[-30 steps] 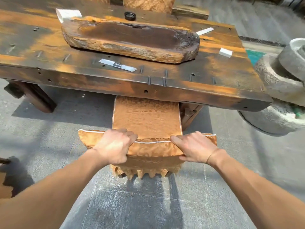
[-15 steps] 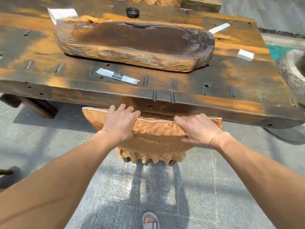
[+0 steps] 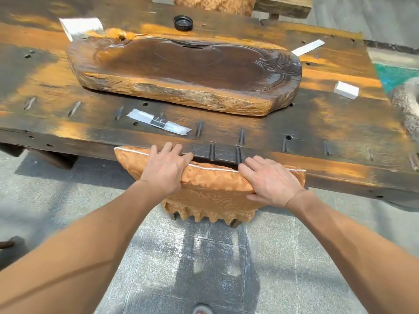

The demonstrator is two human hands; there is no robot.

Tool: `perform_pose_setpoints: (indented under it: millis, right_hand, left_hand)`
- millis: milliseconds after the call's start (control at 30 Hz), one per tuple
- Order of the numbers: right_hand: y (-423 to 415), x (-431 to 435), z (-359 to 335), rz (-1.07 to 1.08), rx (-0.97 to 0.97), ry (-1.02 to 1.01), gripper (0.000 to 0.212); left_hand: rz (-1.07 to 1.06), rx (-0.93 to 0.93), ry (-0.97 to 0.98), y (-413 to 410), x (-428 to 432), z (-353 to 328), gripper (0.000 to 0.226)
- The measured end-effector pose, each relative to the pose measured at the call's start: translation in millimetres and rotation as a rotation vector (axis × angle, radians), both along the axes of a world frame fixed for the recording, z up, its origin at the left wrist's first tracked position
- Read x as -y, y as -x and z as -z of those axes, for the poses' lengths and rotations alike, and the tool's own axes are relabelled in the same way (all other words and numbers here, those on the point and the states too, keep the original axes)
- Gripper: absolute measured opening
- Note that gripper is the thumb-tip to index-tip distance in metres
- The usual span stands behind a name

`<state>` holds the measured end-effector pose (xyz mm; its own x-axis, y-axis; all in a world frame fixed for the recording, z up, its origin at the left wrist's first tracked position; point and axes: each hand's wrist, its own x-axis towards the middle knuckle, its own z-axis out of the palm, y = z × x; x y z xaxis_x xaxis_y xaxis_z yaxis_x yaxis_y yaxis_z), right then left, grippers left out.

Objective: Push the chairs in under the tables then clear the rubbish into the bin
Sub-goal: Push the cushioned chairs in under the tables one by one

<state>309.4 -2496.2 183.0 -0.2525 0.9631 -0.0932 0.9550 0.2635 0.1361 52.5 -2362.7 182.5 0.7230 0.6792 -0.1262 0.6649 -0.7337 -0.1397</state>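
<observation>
A chair with an orange patterned cushion (image 3: 213,184) stands tucked under the front edge of the dark wooden table (image 3: 317,141); its seat is hidden. My left hand (image 3: 166,168) and my right hand (image 3: 269,182) both grip the cushioned top of the chair back. Rubbish lies on the table: a clear plastic wrapper (image 3: 158,122) near the front edge, a white paper piece (image 3: 80,27) at the back left, a black bottle cap (image 3: 183,22), a white strip (image 3: 307,48) and a small white block (image 3: 346,89) at the right.
A long carved wooden tray (image 3: 186,73) fills the table's middle. Another orange chair back (image 3: 213,4) shows beyond the far edge. A stone basin (image 3: 405,103) stands at the right. Grey paving (image 3: 204,268) lies below, with a shoe tip (image 3: 203,309) at the bottom.
The chair has slid forward under the table; its seat, visible a second ago, is now hidden. Both hands stayed on the chair back and moved up to the table edge.
</observation>
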Motion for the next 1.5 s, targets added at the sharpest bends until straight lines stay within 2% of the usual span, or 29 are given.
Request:
perform_pose_setpoints:
  millis: [133,300,400,533,600,700,800,900,1100,1300,1500]
  right_hand:
    - [1.9,-0.6,-0.2,0.051,-0.001,0.057,0.068]
    - [22.0,-16.9,-19.2,0.377,-0.147,0.355,0.047]
    - [50.2,-14.7,-30.7,0.524,-0.09,0.384,0.056]
    - [113.9,-12.3,-54.9,0.58,-0.151,0.391,0.059]
    - [155.4,-13.7,-77.1,0.572,-0.182,0.387,0.061]
    - [227.3,-15.2,-112.8,0.515,-0.252,0.33,0.058]
    - [316.7,-14.0,-155.0,0.419,-0.323,0.263,0.069]
    - [416.1,-4.9,-198.5,0.326,-0.406,0.204,0.077]
    - [603.2,44.7,-259.0,0.17,-0.446,0.102,0.077]
    - [771.9,96.9,-280.1,0.071,-0.607,0.151,0.074]
    - [889.3,138.8,-274.4,-0.037,-0.649,0.222,0.079]
  left_hand:
    - [-0.001,-0.007,-0.011,1.5,0.7,2.6,0.049]
    - [-0.028,-0.087,0.095,3.5,6.8,-10.2,0.058]
    - [-0.009,-0.091,0.183,17.4,17.9,-28.6,0.066]
    - [-0.035,-0.1,0.319,72.3,23.4,-72.3,0.091]
    - [-0.093,-0.124,0.312,121.4,23.2,-98.8,0.093]
    - [-0.271,-0.061,0.253,215.2,29.2,-140.1,0.091]
    - [-0.417,-0.04,0.189,322.1,50.5,-187.0,0.09]
    - [-0.562,0.031,0.111,436.8,85.4,-231.3,0.092]
    - [-0.813,0.156,-0.018,653.8,189.0,-299.9,0.093]
    - [-1.017,0.218,-0.115,819.4,296.8,-331.7,0.097]
    - [-1.154,0.209,-0.087,923.2,375.8,-330.6,0.097]
